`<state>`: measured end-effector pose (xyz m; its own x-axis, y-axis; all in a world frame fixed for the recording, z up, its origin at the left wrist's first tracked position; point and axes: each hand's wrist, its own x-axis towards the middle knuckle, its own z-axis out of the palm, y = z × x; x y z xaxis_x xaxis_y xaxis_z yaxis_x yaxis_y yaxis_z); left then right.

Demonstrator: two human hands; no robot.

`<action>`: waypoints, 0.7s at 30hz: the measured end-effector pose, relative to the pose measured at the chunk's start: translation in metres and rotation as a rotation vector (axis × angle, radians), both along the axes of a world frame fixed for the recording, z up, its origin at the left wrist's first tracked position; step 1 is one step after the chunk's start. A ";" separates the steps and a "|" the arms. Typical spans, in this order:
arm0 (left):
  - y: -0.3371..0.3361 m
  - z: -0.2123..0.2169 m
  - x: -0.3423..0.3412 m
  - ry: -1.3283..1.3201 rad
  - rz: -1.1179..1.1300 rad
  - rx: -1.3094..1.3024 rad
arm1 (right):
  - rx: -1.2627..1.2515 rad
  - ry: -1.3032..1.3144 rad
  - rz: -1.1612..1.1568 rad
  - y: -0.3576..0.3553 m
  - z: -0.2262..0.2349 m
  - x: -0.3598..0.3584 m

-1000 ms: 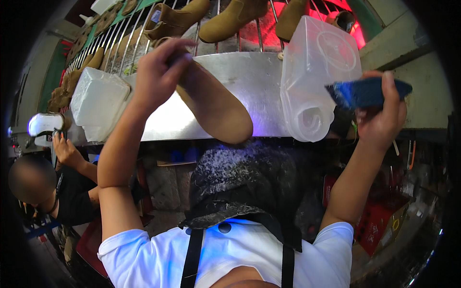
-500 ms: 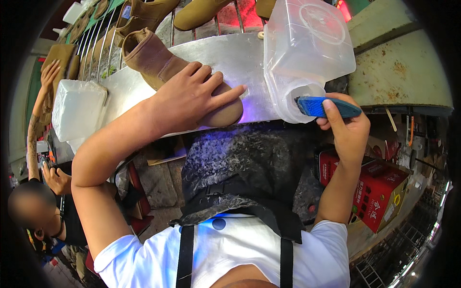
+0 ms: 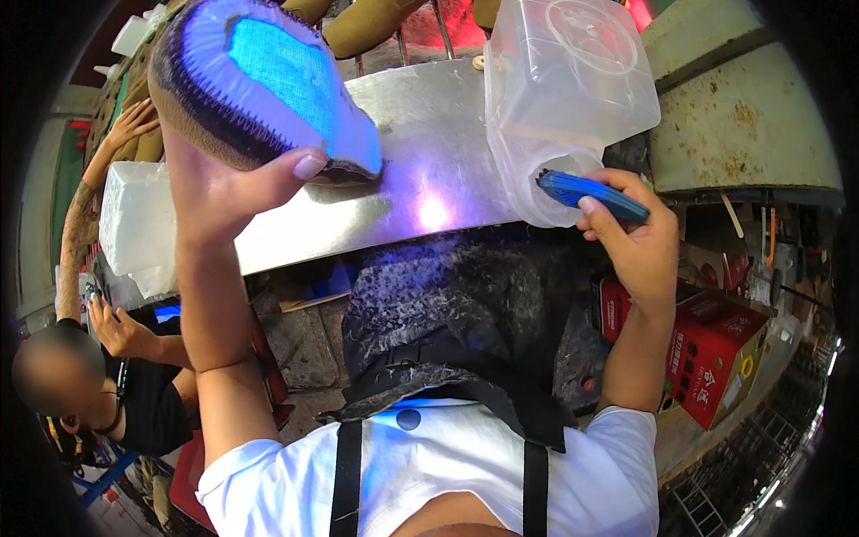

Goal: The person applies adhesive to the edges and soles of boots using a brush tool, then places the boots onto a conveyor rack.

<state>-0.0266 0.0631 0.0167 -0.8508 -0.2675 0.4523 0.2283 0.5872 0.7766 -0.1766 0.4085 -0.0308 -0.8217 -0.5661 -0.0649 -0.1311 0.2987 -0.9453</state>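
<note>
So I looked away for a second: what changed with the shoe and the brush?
The left hand lifted the tan shoe off the metal tray and turned it sole-up. The right hand brought the blue brush down to the plastic jug's mouth. The jug stayed put.

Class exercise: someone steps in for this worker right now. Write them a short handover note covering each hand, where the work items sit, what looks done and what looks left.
Left hand: grips a boot raised sole-up, its blue sole panel facing the camera.
Right hand: holds a blue brush with its tip at the mouth of a clear plastic jug.
The jug lies tipped on the metal bench; more tan boots hang on the rack behind.
Done: boot picked up and turned over.
Left: the brush has not touched the sole. Whether the sole is already coated cannot be told.
A co-worker is at work to the left.
</note>
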 end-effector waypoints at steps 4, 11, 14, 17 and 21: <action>0.024 -0.022 -0.010 0.179 0.059 0.112 | -0.039 -0.049 -0.075 0.006 0.001 0.000; 0.005 -0.043 0.014 -0.212 0.048 -0.170 | -0.069 -0.009 -0.001 0.003 -0.007 0.003; 0.007 -0.048 0.019 -0.339 0.091 -0.243 | -0.121 -0.082 -0.134 0.000 -0.003 -0.002; 0.008 -0.055 0.024 -0.337 0.100 -0.253 | -0.076 0.100 0.079 0.002 -0.017 -0.008; 0.013 -0.054 0.030 -0.318 0.032 -0.316 | -0.104 -0.130 -0.069 0.008 -0.007 -0.007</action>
